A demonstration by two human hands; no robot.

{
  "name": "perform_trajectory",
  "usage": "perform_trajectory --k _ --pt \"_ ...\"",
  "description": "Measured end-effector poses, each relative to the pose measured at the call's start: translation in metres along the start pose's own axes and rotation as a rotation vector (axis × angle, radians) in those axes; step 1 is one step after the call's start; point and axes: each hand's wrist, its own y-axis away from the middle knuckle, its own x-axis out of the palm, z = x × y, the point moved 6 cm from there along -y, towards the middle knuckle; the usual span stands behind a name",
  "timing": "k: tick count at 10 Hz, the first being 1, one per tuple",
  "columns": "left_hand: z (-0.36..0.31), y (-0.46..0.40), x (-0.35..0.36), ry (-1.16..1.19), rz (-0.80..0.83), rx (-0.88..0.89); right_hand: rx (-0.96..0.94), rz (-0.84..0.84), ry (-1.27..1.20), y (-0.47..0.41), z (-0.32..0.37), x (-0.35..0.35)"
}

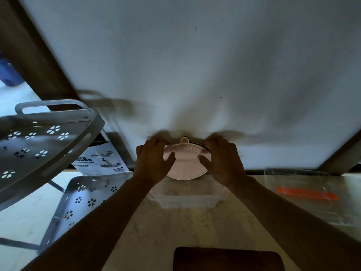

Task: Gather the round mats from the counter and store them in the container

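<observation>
A stack of round mats (186, 165) is held upright on edge above a clear plastic container (183, 200) that stands on the marble counter. The front mat is pale pink with white lettering and a small hanging tab on top; a darker mat edge shows behind it. My left hand (151, 161) grips the stack's left side and my right hand (222, 159) grips its right side, thumbs on the front face. The lower edge of the mats reaches the container's back rim.
The container's clear lid (304, 192) with an orange clip lies on the counter at right. A grey perforated rack (39, 145) and a second perforated tray (82, 202) stand at left, with a printed box (101, 161) behind. A dark board (228, 259) lies at the near edge. A white wall rises behind.
</observation>
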Motion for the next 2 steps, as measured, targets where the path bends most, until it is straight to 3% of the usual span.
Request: perform_trajectory --k 2 --pt "-0.005 0.018 -0.021 -0.049 0.076 -0.018 0.027 0.152 -0.063 0.017 0.004 -0.017"
